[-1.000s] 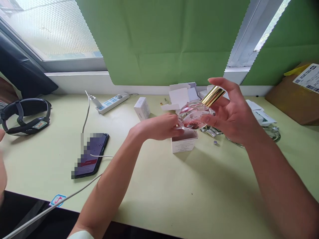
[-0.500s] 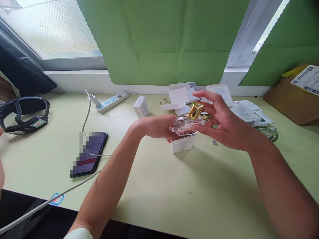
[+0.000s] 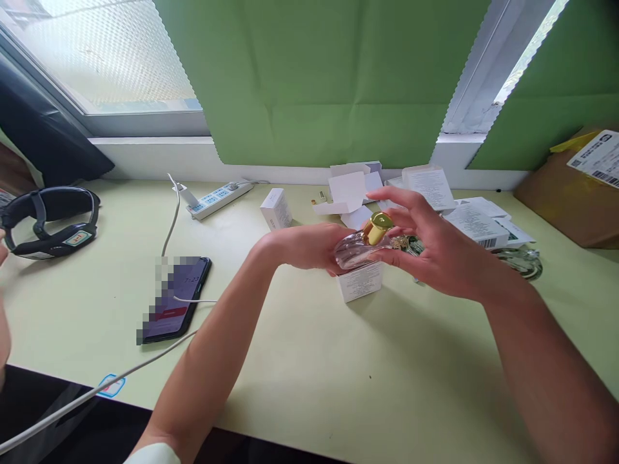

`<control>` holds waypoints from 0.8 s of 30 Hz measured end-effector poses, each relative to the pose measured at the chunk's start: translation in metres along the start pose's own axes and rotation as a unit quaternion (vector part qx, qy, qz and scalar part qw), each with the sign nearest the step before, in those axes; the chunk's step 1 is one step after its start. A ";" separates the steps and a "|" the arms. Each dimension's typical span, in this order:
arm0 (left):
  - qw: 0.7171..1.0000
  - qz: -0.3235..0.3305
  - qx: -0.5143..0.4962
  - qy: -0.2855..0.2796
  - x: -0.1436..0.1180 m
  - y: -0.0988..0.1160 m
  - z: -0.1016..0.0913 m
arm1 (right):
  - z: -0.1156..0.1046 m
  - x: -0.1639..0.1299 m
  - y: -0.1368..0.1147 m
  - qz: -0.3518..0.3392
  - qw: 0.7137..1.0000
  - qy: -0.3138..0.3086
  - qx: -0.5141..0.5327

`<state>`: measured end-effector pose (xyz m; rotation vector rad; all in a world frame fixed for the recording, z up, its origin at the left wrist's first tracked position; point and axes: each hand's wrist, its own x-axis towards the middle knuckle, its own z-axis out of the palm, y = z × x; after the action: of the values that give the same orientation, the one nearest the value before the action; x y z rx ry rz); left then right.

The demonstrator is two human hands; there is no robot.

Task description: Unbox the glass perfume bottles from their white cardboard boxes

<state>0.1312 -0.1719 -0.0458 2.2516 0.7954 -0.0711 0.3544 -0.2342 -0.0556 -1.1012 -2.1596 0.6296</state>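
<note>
My right hand (image 3: 435, 248) holds a round clear glass perfume bottle (image 3: 355, 250) with a gold cap (image 3: 377, 227), just above a small open white box (image 3: 362, 280) on the pale green table (image 3: 300, 361). The bottle's lower part sits at the box mouth. My left hand (image 3: 312, 245) grips the box's left side, its fingers partly hidden behind the bottle.
A phone (image 3: 176, 299) on a white cable lies to the left, beyond it a power strip (image 3: 217, 196) and a black headset (image 3: 48, 222). Several white boxes (image 3: 275, 208) and leaflets lie behind my hands. A glass bottle (image 3: 520, 258) lies right, near a brown carton (image 3: 575, 196).
My right hand has lowered the bottle from above the box down to its opening and turned it more upright. My left hand has stayed on the box.
</note>
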 end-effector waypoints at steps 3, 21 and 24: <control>1.000 0.006 0.004 0.011 0.000 0.001 0.002 | 0.001 0.001 -0.002 0.001 1.000 0.002 -0.006; 0.999 0.013 0.037 -0.021 -0.001 0.006 0.001 | -0.009 0.002 0.004 -0.013 0.992 -0.056 -0.109; 0.998 0.016 0.035 -0.040 -0.002 0.004 0.000 | -0.011 0.003 0.003 -0.019 0.993 -0.058 -0.103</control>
<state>0.1324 -0.1751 -0.0429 2.3109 0.7253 -0.1753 0.3625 -0.2288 -0.0496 -1.1511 -2.3825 0.4707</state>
